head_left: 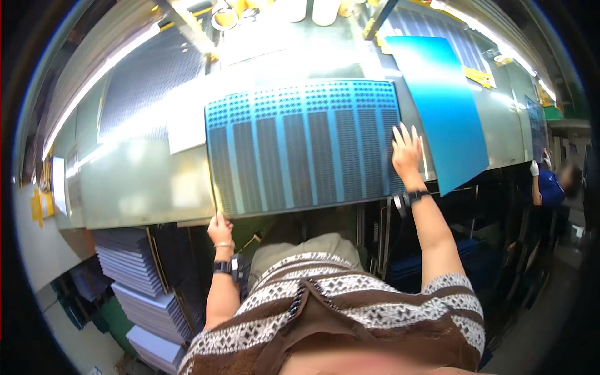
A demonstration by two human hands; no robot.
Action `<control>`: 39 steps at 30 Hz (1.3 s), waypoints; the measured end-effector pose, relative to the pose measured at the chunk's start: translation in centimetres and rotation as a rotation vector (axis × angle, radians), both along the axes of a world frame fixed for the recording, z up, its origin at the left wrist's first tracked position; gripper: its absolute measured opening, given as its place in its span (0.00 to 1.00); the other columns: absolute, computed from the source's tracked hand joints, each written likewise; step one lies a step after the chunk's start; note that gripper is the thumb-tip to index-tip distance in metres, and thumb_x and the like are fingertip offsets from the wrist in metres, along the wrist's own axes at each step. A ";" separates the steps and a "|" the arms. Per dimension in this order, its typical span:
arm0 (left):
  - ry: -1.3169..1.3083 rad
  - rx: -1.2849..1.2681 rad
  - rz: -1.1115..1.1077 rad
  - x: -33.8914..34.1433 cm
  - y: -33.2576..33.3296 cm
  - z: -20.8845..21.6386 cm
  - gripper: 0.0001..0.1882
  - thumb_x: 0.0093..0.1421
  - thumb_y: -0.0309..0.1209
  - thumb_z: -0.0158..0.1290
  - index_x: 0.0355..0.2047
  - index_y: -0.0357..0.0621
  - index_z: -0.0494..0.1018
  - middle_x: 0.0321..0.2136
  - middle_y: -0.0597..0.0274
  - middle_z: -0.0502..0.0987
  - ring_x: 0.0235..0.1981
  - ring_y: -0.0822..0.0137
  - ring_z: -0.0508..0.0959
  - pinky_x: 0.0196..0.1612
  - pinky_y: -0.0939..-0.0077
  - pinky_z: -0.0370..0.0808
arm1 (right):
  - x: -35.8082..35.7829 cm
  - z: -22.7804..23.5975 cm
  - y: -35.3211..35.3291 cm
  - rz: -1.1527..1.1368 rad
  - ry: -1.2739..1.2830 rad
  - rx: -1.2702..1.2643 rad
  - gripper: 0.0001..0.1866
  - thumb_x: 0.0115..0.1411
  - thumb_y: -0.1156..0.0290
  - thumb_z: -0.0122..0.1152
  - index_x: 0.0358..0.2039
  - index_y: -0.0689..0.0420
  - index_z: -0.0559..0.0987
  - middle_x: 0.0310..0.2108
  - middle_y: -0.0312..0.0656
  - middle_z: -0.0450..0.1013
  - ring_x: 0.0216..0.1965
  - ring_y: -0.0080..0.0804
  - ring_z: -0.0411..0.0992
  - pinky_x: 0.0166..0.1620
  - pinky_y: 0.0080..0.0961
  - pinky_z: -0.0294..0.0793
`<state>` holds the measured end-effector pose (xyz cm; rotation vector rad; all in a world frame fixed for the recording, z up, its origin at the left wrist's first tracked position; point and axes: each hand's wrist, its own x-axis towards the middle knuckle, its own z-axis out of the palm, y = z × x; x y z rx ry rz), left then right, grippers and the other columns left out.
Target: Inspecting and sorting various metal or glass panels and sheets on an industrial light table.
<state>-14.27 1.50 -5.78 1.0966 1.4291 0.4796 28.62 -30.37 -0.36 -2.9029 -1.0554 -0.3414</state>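
A large rectangular panel (294, 150), patterned in blue and black with lengthwise stripes and a dotted band along its far edge, lies in front of me on the worktable (144, 187). Its near left corner is pinched in the fingers of my left hand (220, 230), at the table's front edge. My right hand (407, 151) rests at the panel's right edge, fingers stretched out and apart. Just beyond that hand lies a plain, glossy blue sheet (444, 112), angled and reaching over the front edge.
A white sheet (187, 125) lies left of the panel, beside a dark patterned sheet (147, 87). Cups and jars (225, 17) stand at the back. Stacks of panels (134, 269) sit below the table at left. At far right, a gloved person in blue (550, 187) works.
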 end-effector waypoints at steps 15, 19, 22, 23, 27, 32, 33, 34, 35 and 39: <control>0.585 1.241 -0.940 11.7 7.9 5.4 0.29 0.51 0.40 0.52 0.53 0.44 0.62 0.55 0.61 0.61 0.58 0.53 0.57 0.56 0.58 0.54 | 13.9 -4.9 6.9 -0.033 -0.098 -0.159 0.22 0.55 0.72 0.40 0.52 0.56 0.64 0.55 0.42 0.58 0.57 0.39 0.54 0.55 0.41 0.56; 0.678 1.221 -0.790 19.0 15.1 1.8 0.30 0.55 0.48 0.46 0.54 0.45 0.60 0.54 0.56 0.61 0.56 0.52 0.58 0.55 0.50 0.54 | 11.6 -3.6 8.2 -0.062 -0.072 -0.165 0.25 0.55 0.73 0.39 0.56 0.55 0.59 0.57 0.39 0.55 0.58 0.40 0.53 0.56 0.41 0.55; 0.759 1.217 -0.759 22.2 16.7 1.3 0.30 0.55 0.49 0.46 0.53 0.44 0.61 0.52 0.53 0.64 0.53 0.52 0.62 0.54 0.49 0.55 | 11.7 -3.5 7.7 -0.059 -0.063 -0.147 0.27 0.55 0.74 0.39 0.57 0.54 0.57 0.58 0.38 0.55 0.58 0.41 0.53 0.56 0.42 0.55; 0.746 1.232 -0.743 22.7 16.7 1.1 0.30 0.55 0.49 0.46 0.53 0.44 0.62 0.51 0.53 0.65 0.52 0.51 0.63 0.54 0.48 0.55 | 11.8 -3.5 7.6 -0.060 -0.058 -0.143 0.27 0.55 0.74 0.39 0.57 0.54 0.57 0.58 0.38 0.54 0.58 0.41 0.53 0.56 0.41 0.55; 0.699 1.280 -0.701 22.8 16.7 0.3 0.26 0.57 0.47 0.44 0.52 0.47 0.64 0.52 0.57 0.65 0.53 0.52 0.62 0.55 0.48 0.54 | 11.8 -3.2 7.7 -0.059 -0.031 -0.124 0.27 0.54 0.76 0.40 0.57 0.55 0.58 0.58 0.38 0.55 0.58 0.42 0.54 0.57 0.38 0.56; 0.774 1.243 -0.692 23.2 16.5 0.0 0.24 0.58 0.45 0.42 0.54 0.54 0.63 0.54 0.63 0.62 0.56 0.55 0.59 0.55 0.43 0.53 | 10.9 -2.0 5.4 0.016 0.042 -0.060 0.29 0.52 0.81 0.38 0.57 0.57 0.58 0.60 0.41 0.52 0.60 0.44 0.51 0.59 0.36 0.52; 0.782 1.221 -0.684 23.4 16.5 -0.2 0.24 0.58 0.45 0.42 0.54 0.55 0.63 0.55 0.65 0.62 0.57 0.55 0.59 0.55 0.42 0.52 | 9.2 -1.4 4.1 0.044 0.096 -0.041 0.30 0.50 0.83 0.39 0.57 0.58 0.58 0.60 0.43 0.52 0.60 0.44 0.50 0.59 0.36 0.51; 0.769 1.222 -0.691 23.4 16.5 -0.2 0.24 0.58 0.45 0.42 0.54 0.55 0.63 0.55 0.65 0.62 0.57 0.55 0.59 0.55 0.42 0.52 | 7.3 -0.5 2.6 0.075 0.145 -0.020 0.30 0.49 0.84 0.39 0.57 0.60 0.58 0.59 0.44 0.53 0.60 0.45 0.50 0.60 0.37 0.51; 0.795 1.233 -0.692 23.3 16.7 -0.2 0.23 0.58 0.45 0.42 0.54 0.56 0.63 0.55 0.65 0.62 0.57 0.55 0.59 0.55 0.42 0.52 | 4.8 0.3 0.6 0.101 0.172 -0.032 0.29 0.49 0.85 0.40 0.55 0.61 0.60 0.59 0.45 0.53 0.60 0.45 0.50 0.60 0.38 0.51; 0.892 1.242 -0.722 23.1 16.9 0.1 0.25 0.58 0.47 0.40 0.55 0.56 0.60 0.56 0.65 0.60 0.57 0.55 0.58 0.55 0.42 0.52 | -7.3 2.5 -8.7 0.140 0.281 -0.062 0.26 0.48 0.84 0.43 0.52 0.64 0.64 0.58 0.47 0.55 0.60 0.47 0.51 0.59 0.39 0.52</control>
